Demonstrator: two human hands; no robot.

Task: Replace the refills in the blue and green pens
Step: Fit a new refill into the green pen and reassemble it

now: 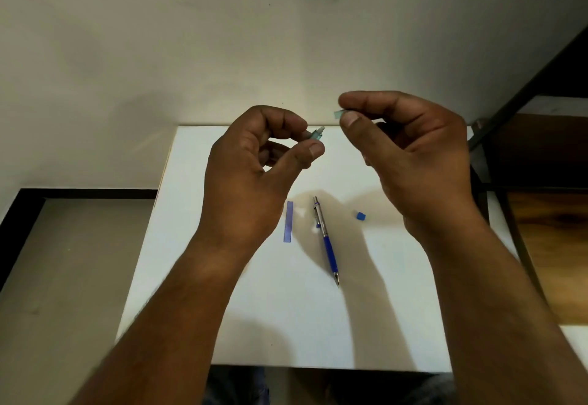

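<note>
Left hand (254, 162): I logged it raised at centre frame, thumb and forefinger pinching a short green pen piece (315, 135). The piece's pale end pointed up and to the right.
Right hand (410, 156): raised right of centre and a little higher. Thumb and forefinger pinched a pale green piece (339, 114), and only its left end showed past the fingertips.
Green parts: near each other between the two hands, apart, not touching. I could not tell which part of the pen each one was.
Blue pen (326, 240): lay on the white table (286, 325) at lower centre, below the gap between the hands. The silver upper half pointed up the frame, the blue grip and tip to the lower right.
Blue strip (288, 221): flat, translucent, just left of the pen, near it but apart.
Blue cap (360, 216): small, right of the pen, beside the right wrist.
Wall (191, 38): plain, pale, filling the upper frame.
</note>
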